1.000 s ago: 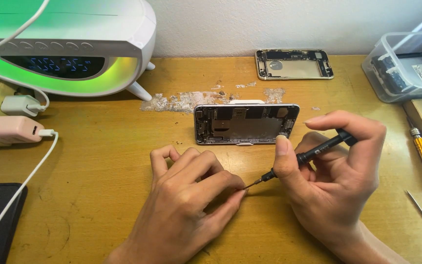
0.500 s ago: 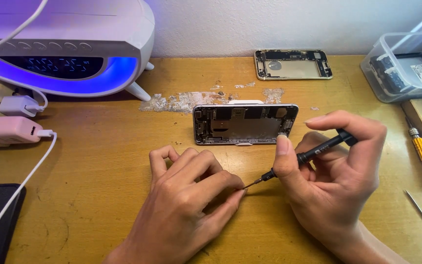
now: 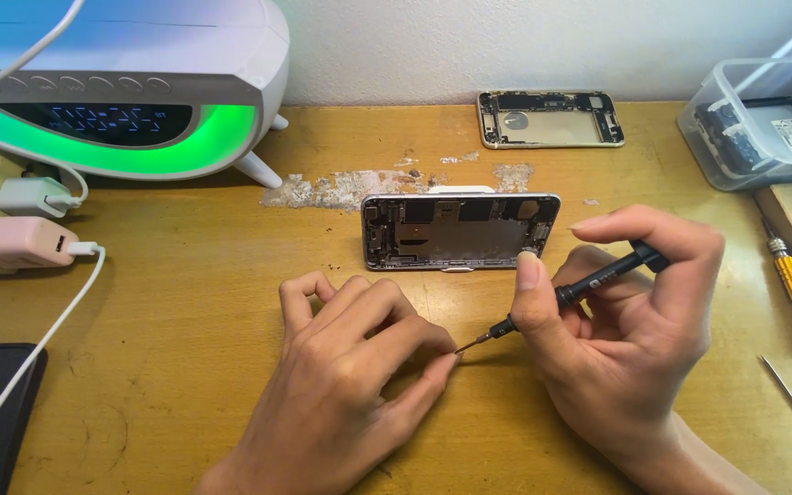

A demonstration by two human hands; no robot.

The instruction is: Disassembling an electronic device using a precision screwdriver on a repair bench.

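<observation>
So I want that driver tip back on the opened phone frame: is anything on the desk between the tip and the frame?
Nothing visible lies there. The black screwdriver sits in the right hand, tip at the left hand fingertips. Between them and the opened phone frame shows only bare wooden desk.

The wooden table [image 3: 185, 367] looks matt, its varnish flaked rough near the metal phone chassis [image 3: 460, 231]. The screwdriver [image 3: 588, 282] seems matt black, perhaps plastic-handled. The storage box [image 3: 763, 124] is clear glossy plastic.
</observation>
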